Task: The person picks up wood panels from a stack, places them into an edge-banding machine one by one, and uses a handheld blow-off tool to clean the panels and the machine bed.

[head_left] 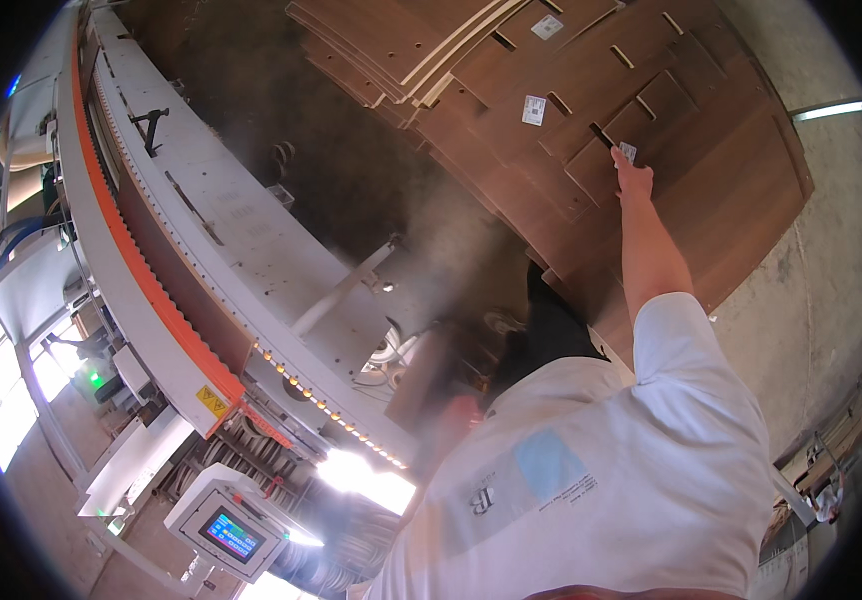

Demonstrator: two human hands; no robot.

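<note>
My right hand (634, 180) is stretched out to a stack of brown wooden panels (721, 210) with slots cut in them. Its fingers pinch a small white label (628, 152) against a panel edge next to a slot. Two more white labels (534, 110) are stuck on panels further left. My left hand (453, 415) is only a reddish blur close to my white shirt (611, 470), beside a dark shape; its fingers cannot be made out.
A long grey machine (211, 250) with an orange strip (141, 270) runs along the left, with a row of small lights. A control box with a blue screen (231, 535) sits low on the left. Dusty haze hangs over the dark floor (351, 170). Pale concrete lies right.
</note>
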